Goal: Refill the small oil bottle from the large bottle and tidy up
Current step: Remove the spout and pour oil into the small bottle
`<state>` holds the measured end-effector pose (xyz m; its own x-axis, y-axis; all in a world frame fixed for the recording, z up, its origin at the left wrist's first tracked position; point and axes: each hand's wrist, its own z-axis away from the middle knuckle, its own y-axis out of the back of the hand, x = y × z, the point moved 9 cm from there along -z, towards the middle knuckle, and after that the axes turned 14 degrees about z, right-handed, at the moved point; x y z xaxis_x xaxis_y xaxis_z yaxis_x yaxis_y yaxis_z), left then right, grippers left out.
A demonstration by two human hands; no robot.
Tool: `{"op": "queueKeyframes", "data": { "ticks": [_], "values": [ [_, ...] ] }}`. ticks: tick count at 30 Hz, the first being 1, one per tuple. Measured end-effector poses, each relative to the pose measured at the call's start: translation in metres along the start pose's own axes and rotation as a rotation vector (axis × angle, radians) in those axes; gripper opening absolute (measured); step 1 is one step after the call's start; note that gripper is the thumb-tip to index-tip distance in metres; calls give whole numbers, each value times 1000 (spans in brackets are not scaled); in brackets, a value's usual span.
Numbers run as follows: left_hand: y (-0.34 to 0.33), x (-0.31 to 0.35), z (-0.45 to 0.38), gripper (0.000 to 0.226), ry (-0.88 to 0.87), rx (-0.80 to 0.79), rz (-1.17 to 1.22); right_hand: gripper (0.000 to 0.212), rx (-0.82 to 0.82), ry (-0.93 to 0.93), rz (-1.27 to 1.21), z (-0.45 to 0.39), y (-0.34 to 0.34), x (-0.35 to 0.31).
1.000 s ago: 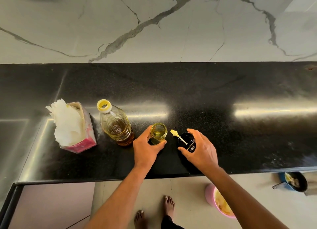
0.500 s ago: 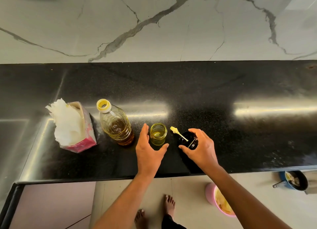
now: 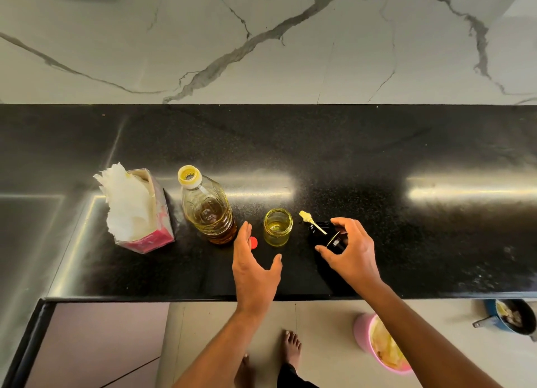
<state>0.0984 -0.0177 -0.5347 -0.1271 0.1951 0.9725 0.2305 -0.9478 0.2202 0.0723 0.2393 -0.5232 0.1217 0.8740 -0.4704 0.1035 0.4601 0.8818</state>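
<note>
Letting go of the jar (image 3: 277, 227), our left hand (image 3: 253, 267) has drawn back, fingers spread, uncovering a red cap (image 3: 253, 242) at its eleven o'clock. Our right hand (image 3: 351, 249) still grips the black pump top (image 3: 327, 236). So we judge pouring comes next. On the glossy desk (image 3: 377, 160), the ribbed plastic bottle (image 3: 207, 207) stands at the jar's nine o'clock.
</note>
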Motion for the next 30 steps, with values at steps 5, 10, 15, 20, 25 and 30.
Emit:
{"op": "queueKeyframes", "data": {
  "ticks": [5, 10, 15, 20, 25, 30],
  "values": [
    [10, -7, 3, 102, -19, 27, 11, 72, -1, 1, 19, -1, -1, -3],
    [7, 14, 25, 72, -215, 43, -55, 83, -20, -3, 27, -1, 0, -1],
    [-54, 22, 53, 43, -389, -298, -143, 79, -46, -103, -26, 8, 8, 20],
    [-112, 27, 33, 57, -409, -350, -317, 57, -51, -135, -87, 13, 10, 26],
    [-124, 30, 11, 59, -330, -266, -370, 61, -52, -121, -128, 11, 9, 26],
    [-124, 33, -1, 53, -281, -204, -323, 55, -50, -117, -117, 8, 11, 30]
  ]
}}
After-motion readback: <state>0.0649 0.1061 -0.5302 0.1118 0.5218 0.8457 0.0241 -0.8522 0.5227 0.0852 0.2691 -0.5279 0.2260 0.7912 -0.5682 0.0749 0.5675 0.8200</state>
